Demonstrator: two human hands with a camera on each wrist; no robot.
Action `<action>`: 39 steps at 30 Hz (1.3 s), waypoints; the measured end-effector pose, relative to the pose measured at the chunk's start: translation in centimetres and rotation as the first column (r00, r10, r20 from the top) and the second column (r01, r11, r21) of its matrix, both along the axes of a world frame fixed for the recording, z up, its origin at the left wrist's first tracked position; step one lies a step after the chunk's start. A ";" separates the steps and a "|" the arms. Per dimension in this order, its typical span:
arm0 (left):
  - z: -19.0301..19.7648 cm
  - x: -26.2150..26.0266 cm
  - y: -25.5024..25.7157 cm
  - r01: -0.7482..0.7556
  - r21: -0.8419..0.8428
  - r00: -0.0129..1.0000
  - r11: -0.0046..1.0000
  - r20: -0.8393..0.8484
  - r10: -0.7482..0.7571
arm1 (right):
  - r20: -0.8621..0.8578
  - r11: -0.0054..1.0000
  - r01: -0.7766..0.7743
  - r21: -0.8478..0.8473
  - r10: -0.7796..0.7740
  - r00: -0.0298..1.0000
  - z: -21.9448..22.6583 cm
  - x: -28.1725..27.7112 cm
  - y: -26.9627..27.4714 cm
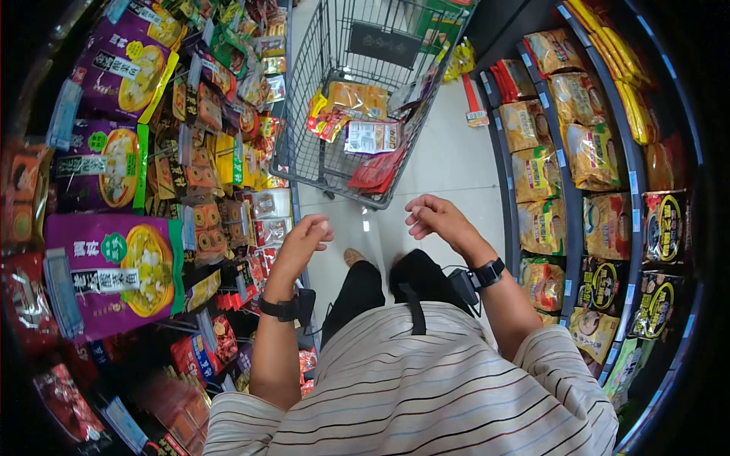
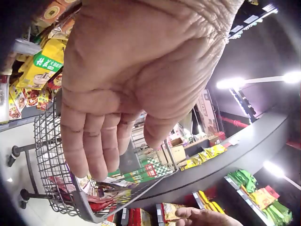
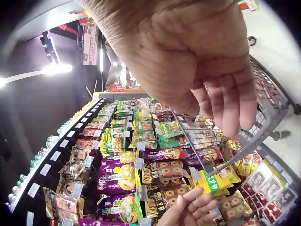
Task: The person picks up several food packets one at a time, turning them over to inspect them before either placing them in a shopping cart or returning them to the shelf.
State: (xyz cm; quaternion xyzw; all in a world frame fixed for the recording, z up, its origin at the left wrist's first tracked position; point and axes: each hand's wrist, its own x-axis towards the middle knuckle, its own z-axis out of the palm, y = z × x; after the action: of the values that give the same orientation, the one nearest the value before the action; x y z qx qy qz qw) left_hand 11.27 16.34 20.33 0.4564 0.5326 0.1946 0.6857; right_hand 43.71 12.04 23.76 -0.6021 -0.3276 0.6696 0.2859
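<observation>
Both hands are held out in front of the body, bare and holding nothing. The left hand (image 1: 306, 242) has its fingers loosely bent beside the left shelf; in the left wrist view the left palm (image 2: 136, 70) fills the upper part, fingers extended. Across from it, the right hand (image 1: 441, 220) hangs with relaxed fingers, and the right wrist view shows the right palm (image 3: 188, 52) from below. Just ahead of both hands stands a wire shopping cart (image 1: 293, 114). In it lie a yellow-orange packet (image 1: 357, 99), a white-and-purple packet (image 1: 372, 137) and a red packet (image 1: 374, 173).
On the left, shelves hold large purple seasoning bags (image 1: 114, 277) and many smaller packets. Dark shelves on the right carry bagged noodles (image 1: 536, 173). The tiled floor (image 1: 449, 152) runs between them, with a red price sign (image 1: 473, 102) at the right shelf's edge.
</observation>
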 end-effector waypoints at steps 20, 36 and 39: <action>5.0 6.1 11.3 -0.508 -0.015 0.861 0.861 -0.008 0.508 | 0.628 0.629 -0.735 0.253 0.471 0.619 3.0 10.4 42.5; 5.3 14.3 8.9 -0.821 -0.135 0.570 0.554 -0.221 0.791 | 0.443 -0.181 -0.726 -0.663 0.687 -0.576 -21.2 10.1 48.6; 5.3 15.0 8.7 -0.833 -0.145 0.552 0.533 -0.248 0.796 | 0.420 -0.202 -0.691 -0.694 0.667 -0.616 -24.4 11.1 47.8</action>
State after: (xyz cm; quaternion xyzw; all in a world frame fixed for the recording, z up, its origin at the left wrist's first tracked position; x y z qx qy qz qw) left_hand 26.31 25.04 25.60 0.0795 0.7538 0.3895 0.5232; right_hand 54.86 59.82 -0.65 -0.3105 -0.7494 0.2364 -0.5349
